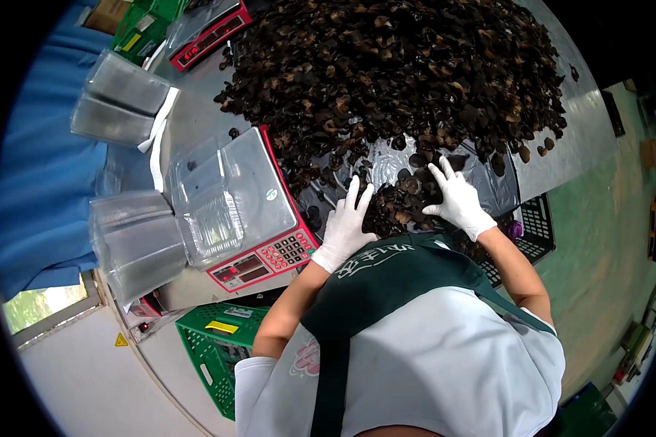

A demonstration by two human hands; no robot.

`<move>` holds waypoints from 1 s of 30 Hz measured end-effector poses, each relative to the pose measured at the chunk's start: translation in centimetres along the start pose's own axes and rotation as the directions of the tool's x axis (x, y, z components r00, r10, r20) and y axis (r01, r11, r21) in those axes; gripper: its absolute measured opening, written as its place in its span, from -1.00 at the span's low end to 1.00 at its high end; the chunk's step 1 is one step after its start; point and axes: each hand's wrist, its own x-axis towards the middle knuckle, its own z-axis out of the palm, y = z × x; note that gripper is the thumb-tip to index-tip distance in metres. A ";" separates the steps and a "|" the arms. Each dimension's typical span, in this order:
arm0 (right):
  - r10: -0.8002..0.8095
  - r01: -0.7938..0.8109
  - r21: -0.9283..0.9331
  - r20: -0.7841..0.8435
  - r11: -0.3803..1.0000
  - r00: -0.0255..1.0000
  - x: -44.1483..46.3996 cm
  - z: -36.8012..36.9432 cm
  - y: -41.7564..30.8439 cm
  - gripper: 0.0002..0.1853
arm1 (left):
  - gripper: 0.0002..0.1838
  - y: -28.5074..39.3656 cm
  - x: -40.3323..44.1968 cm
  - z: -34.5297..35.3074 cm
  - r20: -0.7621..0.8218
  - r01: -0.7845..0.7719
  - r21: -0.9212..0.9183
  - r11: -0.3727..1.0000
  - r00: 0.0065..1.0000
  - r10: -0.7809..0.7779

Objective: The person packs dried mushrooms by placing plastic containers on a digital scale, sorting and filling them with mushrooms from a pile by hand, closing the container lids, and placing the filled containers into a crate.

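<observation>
Dark brown-black pieces that look like wood ear mushrooms lie in a wide heap across the metal table. A smaller pile of mushrooms sits close to my body, between my two hands. My left hand, in a white glove, is at the left side of this pile with its fingers spread. On the pile's right side is my right hand, also gloved in white, its thumb and fingers apart. Neither hand grips anything. To the left of my left hand, a clear plastic tray rests on a red-framed digital scale.
Stacks of clear plastic trays stand along the table's left edge. A second red scale is at the far left. A green crate sits below the table, and a black crate is at the right. Blue cloth hangs at left.
</observation>
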 end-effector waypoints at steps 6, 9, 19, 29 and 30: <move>-0.068 0.039 0.280 0.096 0.959 0.993 -1.9 2.2 -1.6 0.20 | 0.07 0.2 1.5 0.9 -0.013 -0.195 0.039 0.980 0.981 0.196; -0.102 0.077 0.379 0.046 0.922 0.994 -2.4 3.1 -1.8 0.08 | 0.09 2.0 2.6 0.5 -0.018 -0.258 -0.062 0.964 0.966 0.258; 0.214 -0.025 0.714 -0.176 0.699 0.961 1.0 3.2 0.6 -0.02 | 0.22 4.8 8.5 1.6 0.057 -0.215 -0.015 0.976 0.975 0.216; 0.341 -0.058 0.860 -0.138 0.507 0.930 0.5 6.8 1.9 -0.30 | -0.16 6.6 9.1 2.7 0.120 -0.288 0.170 0.942 0.955 0.271; 0.349 -0.090 0.841 -0.122 0.533 0.929 -0.1 6.6 1.5 -0.30 | -0.18 6.4 8.7 3.1 0.088 -0.300 0.146 0.943 0.953 0.290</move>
